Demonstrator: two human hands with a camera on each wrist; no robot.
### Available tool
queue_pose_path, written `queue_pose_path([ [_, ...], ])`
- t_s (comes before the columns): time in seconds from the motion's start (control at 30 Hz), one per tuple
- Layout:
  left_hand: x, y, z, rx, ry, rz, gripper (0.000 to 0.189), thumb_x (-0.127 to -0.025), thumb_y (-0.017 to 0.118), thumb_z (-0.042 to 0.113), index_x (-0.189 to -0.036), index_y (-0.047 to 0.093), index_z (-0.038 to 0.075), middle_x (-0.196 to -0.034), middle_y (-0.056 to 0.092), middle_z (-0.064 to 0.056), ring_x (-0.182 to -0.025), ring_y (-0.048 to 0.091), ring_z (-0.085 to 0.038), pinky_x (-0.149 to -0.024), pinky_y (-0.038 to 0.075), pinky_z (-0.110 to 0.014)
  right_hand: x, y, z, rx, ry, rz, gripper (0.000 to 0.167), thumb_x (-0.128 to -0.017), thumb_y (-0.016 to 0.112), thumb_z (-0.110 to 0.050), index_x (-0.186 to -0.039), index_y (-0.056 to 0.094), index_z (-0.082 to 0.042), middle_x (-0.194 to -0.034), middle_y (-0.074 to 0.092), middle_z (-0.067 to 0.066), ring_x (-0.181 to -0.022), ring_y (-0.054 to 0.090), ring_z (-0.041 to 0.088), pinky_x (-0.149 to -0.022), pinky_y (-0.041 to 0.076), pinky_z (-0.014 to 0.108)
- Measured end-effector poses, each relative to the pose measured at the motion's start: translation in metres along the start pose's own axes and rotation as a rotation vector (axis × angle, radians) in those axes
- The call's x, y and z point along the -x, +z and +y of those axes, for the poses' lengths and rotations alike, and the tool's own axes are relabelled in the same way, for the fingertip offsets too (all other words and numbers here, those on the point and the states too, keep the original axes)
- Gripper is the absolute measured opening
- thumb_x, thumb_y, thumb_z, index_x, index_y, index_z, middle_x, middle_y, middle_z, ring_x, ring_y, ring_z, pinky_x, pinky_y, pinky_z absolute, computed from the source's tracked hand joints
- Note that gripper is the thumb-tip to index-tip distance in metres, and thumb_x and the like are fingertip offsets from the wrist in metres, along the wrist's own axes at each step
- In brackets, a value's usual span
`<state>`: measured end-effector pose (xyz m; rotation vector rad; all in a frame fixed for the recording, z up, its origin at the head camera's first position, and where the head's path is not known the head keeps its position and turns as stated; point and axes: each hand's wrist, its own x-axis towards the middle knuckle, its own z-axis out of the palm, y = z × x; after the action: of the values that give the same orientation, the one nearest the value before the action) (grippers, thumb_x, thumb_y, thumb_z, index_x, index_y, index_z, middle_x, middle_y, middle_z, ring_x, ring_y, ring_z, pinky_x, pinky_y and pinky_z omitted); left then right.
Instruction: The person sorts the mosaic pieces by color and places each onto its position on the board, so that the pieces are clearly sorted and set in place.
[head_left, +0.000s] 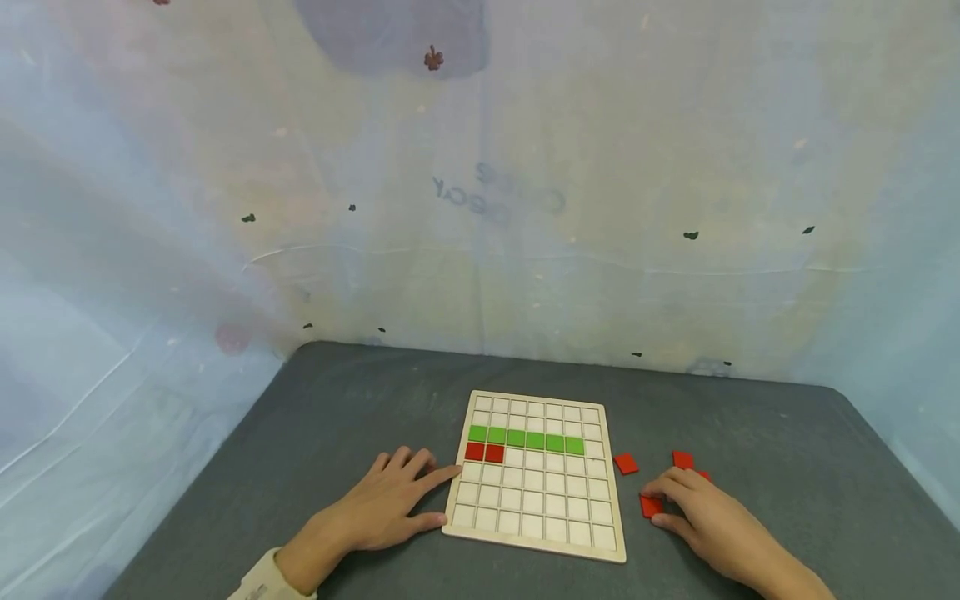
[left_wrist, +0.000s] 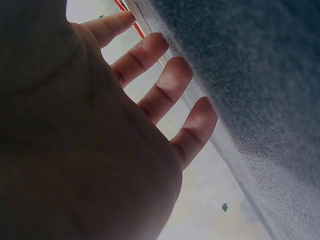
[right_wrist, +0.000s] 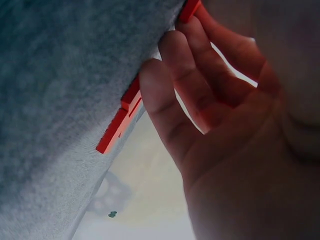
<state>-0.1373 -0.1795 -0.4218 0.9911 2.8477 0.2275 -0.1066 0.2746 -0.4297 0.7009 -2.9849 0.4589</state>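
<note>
A pale wooden grid board (head_left: 533, 502) lies on the table. One row of it holds several green tiles (head_left: 516, 437), and two red tiles (head_left: 474, 451) sit at the left of the row below. My left hand (head_left: 386, 500) rests with spread fingers at the board's left side, its index finger and thumb touching the edge. To the right of the board, my right hand (head_left: 705, 518) pinches a red square tile (head_left: 651, 507) between thumb and fingers, low at the table surface. In the right wrist view this tile (right_wrist: 189, 10) shows only in part at the fingertips.
One loose red tile (head_left: 626, 464) lies by the board's right edge. Beyond the right hand is another red tile (head_left: 682, 459), with one more partly hidden beside it. The dark grey table (head_left: 360, 400) is bounded by a pale patterned curtain (head_left: 600, 208).
</note>
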Motion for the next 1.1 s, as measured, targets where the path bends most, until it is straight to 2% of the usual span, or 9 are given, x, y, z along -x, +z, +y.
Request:
queue_pose_path([
  [0.2, -0.0014, 0.0044, -0.0033, -0.016, 0.017, 0.028, 0.062, -0.096, 0.047, 0.065, -0.152, 0.037, 0.042, -0.121, 0.047, 0.009, -0.095, 0.032, -0.01, -0.08, 0.025, -0.036, 0.0005, 0.0013, 0.0015, 0.011, -0.043, 0.03, 0.026, -0.089, 0.074, -0.031, -0.112, 0.063, -0.034, -0.109, 0.056, -0.02, -0.092, 0.057, -0.002, -0.074, 0.053, 0.026],
  [0.37, -0.001, 0.0014, -0.0011, -0.006, -0.003, 0.01, 0.061, -0.096, 0.048, 0.065, -0.152, 0.037, 0.042, -0.121, 0.047, 0.009, -0.096, 0.032, -0.01, -0.08, 0.026, -0.037, 0.0012, 0.0022, 0.0012, 0.012, -0.058, 0.058, 0.025, -0.089, 0.074, -0.031, -0.111, 0.063, -0.033, -0.108, 0.055, -0.02, -0.092, 0.056, -0.003, -0.075, 0.052, 0.026],
  [0.77, 0.0002, 0.0002, 0.0009, -0.004, -0.017, -0.011, 0.061, -0.097, 0.047, 0.065, -0.152, 0.036, 0.042, -0.124, 0.047, 0.009, -0.097, 0.032, -0.011, -0.081, 0.027, -0.037, 0.0014, 0.0048, -0.0001, 0.029, -0.045, 0.096, 0.027, -0.091, 0.073, -0.027, -0.114, 0.062, -0.031, -0.11, 0.055, -0.019, -0.092, 0.055, -0.004, -0.073, 0.052, 0.026],
  [1.1, 0.0003, 0.0014, -0.0001, -0.002, -0.005, 0.003, 0.061, -0.097, 0.045, 0.065, -0.152, 0.036, 0.043, -0.124, 0.047, 0.009, -0.098, 0.032, -0.011, -0.081, 0.027, -0.037, 0.0028, 0.0045, -0.0028, 0.009, -0.02, 0.112, 0.035, -0.09, 0.074, -0.021, -0.12, 0.06, -0.032, -0.111, 0.054, -0.02, -0.092, 0.054, -0.007, -0.073, 0.052, 0.024],
])
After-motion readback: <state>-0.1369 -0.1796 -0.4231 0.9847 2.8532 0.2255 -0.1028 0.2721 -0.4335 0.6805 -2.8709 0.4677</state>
